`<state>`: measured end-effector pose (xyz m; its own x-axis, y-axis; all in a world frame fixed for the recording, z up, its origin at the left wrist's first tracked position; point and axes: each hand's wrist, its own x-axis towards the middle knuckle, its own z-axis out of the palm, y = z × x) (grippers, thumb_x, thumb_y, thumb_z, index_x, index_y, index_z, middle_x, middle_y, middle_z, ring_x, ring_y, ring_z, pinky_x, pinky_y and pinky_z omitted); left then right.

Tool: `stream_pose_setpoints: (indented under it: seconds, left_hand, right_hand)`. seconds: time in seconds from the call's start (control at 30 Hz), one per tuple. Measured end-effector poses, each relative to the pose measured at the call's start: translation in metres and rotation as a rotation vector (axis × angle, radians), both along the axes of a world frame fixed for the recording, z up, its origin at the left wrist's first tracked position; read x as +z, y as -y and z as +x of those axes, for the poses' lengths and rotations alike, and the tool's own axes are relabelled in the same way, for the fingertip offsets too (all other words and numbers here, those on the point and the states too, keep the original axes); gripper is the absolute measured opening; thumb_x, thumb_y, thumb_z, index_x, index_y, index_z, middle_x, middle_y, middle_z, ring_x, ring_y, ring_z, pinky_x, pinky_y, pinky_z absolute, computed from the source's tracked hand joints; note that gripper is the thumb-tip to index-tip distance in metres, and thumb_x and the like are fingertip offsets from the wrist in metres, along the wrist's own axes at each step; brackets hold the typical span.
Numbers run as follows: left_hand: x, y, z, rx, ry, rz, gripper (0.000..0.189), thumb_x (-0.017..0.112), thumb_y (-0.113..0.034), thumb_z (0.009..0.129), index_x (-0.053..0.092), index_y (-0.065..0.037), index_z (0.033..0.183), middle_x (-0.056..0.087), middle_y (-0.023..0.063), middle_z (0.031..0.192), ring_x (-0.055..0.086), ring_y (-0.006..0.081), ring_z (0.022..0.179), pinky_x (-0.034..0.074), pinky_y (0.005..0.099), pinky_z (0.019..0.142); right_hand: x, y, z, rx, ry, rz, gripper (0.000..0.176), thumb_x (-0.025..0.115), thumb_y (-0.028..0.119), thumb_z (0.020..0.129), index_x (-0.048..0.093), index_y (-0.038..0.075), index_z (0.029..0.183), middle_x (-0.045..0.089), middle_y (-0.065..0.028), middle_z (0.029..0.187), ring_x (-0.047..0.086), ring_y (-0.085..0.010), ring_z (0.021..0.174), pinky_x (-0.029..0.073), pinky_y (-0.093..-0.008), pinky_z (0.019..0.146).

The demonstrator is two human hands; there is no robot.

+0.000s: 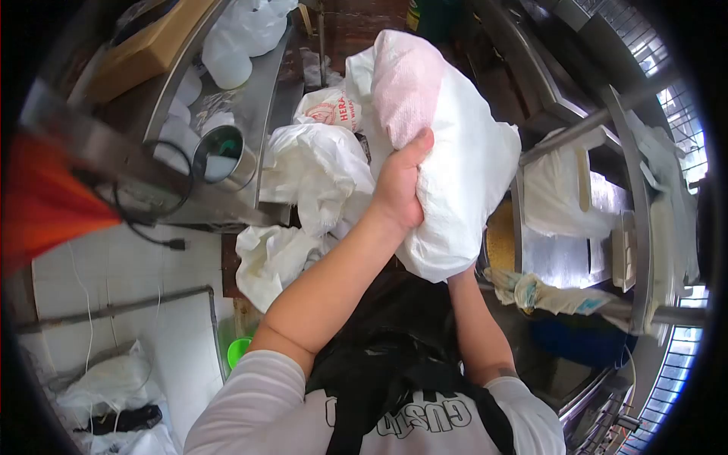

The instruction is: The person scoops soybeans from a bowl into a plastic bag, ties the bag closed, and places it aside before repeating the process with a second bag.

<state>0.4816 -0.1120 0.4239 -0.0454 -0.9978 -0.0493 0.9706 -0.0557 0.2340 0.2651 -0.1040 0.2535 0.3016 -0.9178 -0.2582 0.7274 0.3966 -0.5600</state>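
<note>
A bulky white woven sack [462, 167] with a pale pink patch is held up in front of my chest. My left hand [402, 182] grips its left side, the thumb lying over the pink patch and the palm against the white weave. Under the sack's lower edge goes my right hand [463, 276]; only the wrist end shows, and its fingers are hidden behind the sack. To the left of the sack, several crumpled white sacks [318, 167] lie in a heap, and one bag [330, 108] there has red printing.
A metal shelf [262, 121] on the left carries a steel pot [225, 158], white plastic containers [227, 70] and a cardboard box [152, 49]. At right stands a metal rack with a white bag [557, 189] and a cloth [542, 292] on its bar. A green bucket [238, 350] is low left.
</note>
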Motion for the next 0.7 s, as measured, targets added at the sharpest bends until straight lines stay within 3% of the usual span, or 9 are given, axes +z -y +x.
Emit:
stream_pose_setpoints:
  seconds: [0.27,0.4,0.43,0.47,0.5,0.53,0.57,0.6,0.7]
  left_hand:
    - [-0.131,0.155,0.086,0.093,-0.120,0.077,0.053,0.063,-0.032,0.101,0.054,0.001,0.141,0.066,0.0185,0.133,0.064,0.0339,0.120,0.050,0.0468,0.108]
    - [-0.222,0.206,0.195,0.385,0.031,0.274,0.055,0.057,-0.037,0.102,0.054,0.001,0.142,0.065,0.0186,0.134,0.064,0.0356,0.121,0.050,0.0501,0.107]
    - [-0.256,0.207,0.231,0.451,0.076,0.341,0.056,0.055,-0.037,0.102,0.052,0.001,0.143,0.064,0.0194,0.137,0.063,0.0370,0.123,0.049,0.0520,0.108]
    - [-0.289,0.201,0.267,0.517,0.124,0.409,0.057,0.053,-0.037,0.103,0.050,0.001,0.145,0.062,0.0202,0.139,0.061,0.0385,0.125,0.047,0.0540,0.110]
    - [-0.313,0.188,0.295,0.601,0.099,0.506,0.057,0.051,-0.034,0.103,0.046,0.001,0.147,0.058,0.0211,0.144,0.058,0.0405,0.130,0.043,0.0568,0.113]
    - [-0.351,0.175,0.319,0.742,0.157,0.612,0.056,0.042,-0.035,0.106,0.045,0.000,0.150,0.054,0.0216,0.149,0.053,0.0415,0.135,0.043,0.0559,0.114]
    - [-0.358,0.158,0.328,0.858,0.136,0.708,0.051,0.042,-0.031,0.107,0.046,0.000,0.148,0.056,0.0195,0.147,0.055,0.0383,0.134,0.044,0.0563,0.115]
    - [-0.401,0.141,0.355,0.874,0.157,0.665,0.052,0.034,-0.033,0.109,0.046,-0.002,0.149,0.052,0.0190,0.151,0.055,0.0390,0.135,0.045,0.0593,0.113]
    - [-0.430,0.142,0.407,0.906,0.392,0.729,0.052,0.027,-0.031,0.111,0.048,-0.001,0.148,0.049,0.0183,0.154,0.052,0.0360,0.138,0.044,0.0564,0.114]
  right_hand:
    - [-0.063,0.211,0.046,-0.175,-0.151,-0.030,0.070,0.037,0.053,0.109,0.031,0.005,0.160,0.040,-0.0156,0.162,0.041,-0.0365,0.146,0.035,-0.0509,0.121]
    - [-0.119,0.350,0.157,-0.449,-0.573,-0.101,0.055,0.068,0.032,0.096,0.051,0.003,0.140,0.063,-0.0226,0.125,0.070,-0.0364,0.103,0.062,-0.0494,0.086]
    - [-0.160,0.394,0.191,-0.309,-0.346,-0.039,0.067,0.075,0.034,0.092,0.047,0.003,0.145,0.062,-0.0253,0.125,0.071,-0.0374,0.098,0.063,-0.0468,0.081]
    - [-0.231,0.442,0.240,-0.123,-0.637,-0.229,0.070,0.067,0.041,0.097,0.041,0.008,0.153,0.054,-0.0274,0.142,0.064,-0.0416,0.116,0.057,-0.0522,0.095]
    - [-0.197,0.418,0.337,-0.297,-1.146,-0.121,0.066,0.058,0.049,0.101,0.045,0.011,0.154,0.043,-0.0238,0.156,0.050,-0.0392,0.137,0.042,-0.0545,0.112]
    - [-0.209,0.410,0.381,0.264,-1.221,-0.230,0.066,0.058,0.054,0.100,0.053,0.010,0.149,0.033,-0.0192,0.164,0.036,-0.0341,0.149,0.027,-0.0490,0.123]
    - [-0.242,0.409,0.413,0.548,-0.931,-0.429,0.072,0.062,0.056,0.097,0.054,0.005,0.147,0.037,-0.0199,0.163,0.042,-0.0345,0.145,0.035,-0.0451,0.119]
    - [-0.208,0.382,0.428,0.759,-1.101,-0.558,0.071,0.061,0.053,0.098,0.052,0.003,0.148,0.049,-0.0245,0.154,0.050,-0.0392,0.138,0.041,-0.0431,0.115]
    - [-0.227,0.330,0.415,0.571,-1.118,-0.977,0.060,0.065,0.043,0.095,0.062,-0.001,0.136,0.066,-0.0288,0.129,0.061,-0.0432,0.124,0.047,-0.0447,0.107]
